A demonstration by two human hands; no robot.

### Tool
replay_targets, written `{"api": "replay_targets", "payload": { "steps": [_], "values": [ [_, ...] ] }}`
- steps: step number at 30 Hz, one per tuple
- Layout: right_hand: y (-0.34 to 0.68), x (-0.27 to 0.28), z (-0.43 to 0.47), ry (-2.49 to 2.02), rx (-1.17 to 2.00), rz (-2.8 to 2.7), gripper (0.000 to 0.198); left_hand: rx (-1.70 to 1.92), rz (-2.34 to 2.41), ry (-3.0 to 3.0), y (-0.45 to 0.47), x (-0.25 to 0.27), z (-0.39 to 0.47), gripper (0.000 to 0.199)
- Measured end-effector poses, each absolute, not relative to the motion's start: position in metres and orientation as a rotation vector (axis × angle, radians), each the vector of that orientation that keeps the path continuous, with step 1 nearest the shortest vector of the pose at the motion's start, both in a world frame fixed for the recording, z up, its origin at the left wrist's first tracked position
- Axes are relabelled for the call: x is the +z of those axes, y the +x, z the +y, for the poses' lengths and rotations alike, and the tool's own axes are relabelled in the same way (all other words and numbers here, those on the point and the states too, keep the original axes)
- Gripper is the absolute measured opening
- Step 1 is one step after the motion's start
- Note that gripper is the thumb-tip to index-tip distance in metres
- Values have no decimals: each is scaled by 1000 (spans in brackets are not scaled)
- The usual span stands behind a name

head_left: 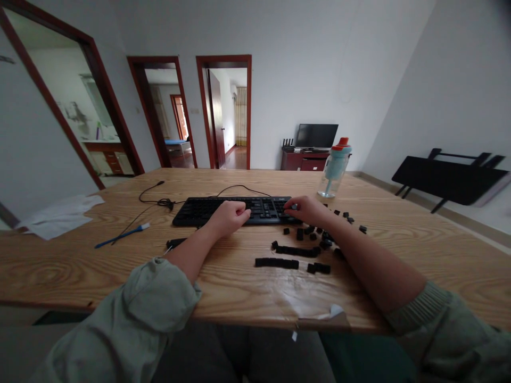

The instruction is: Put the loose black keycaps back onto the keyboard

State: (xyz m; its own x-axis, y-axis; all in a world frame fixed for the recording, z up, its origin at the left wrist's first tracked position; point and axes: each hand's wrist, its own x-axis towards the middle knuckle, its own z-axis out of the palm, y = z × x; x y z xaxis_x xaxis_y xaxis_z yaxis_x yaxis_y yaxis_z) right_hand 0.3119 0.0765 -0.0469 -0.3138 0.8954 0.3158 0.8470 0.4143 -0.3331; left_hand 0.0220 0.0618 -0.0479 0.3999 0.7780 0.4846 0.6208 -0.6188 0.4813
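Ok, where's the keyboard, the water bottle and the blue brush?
Keyboard (262, 208): head view, on its keys.
Water bottle (334, 169): head view, on its body.
Blue brush (120, 236): head view, on its handle.

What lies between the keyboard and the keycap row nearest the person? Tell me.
In the head view, another keycap row and several loose keycaps lie between them.

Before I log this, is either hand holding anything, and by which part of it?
Cannot be told: the right hand is at the keyboard, perhaps pinching a small dark piece, part unclear; the left hand curls over the keyboard, hiding any hold.
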Motion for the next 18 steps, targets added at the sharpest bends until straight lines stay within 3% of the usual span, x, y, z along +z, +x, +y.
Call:
{"api": "replay_targets", "payload": {
  "steps": [18],
  "values": [
    [302,-60,90,-1594,-5,-2334,29,1041,1247,2459,22,-45,63,43]
  ]
}}
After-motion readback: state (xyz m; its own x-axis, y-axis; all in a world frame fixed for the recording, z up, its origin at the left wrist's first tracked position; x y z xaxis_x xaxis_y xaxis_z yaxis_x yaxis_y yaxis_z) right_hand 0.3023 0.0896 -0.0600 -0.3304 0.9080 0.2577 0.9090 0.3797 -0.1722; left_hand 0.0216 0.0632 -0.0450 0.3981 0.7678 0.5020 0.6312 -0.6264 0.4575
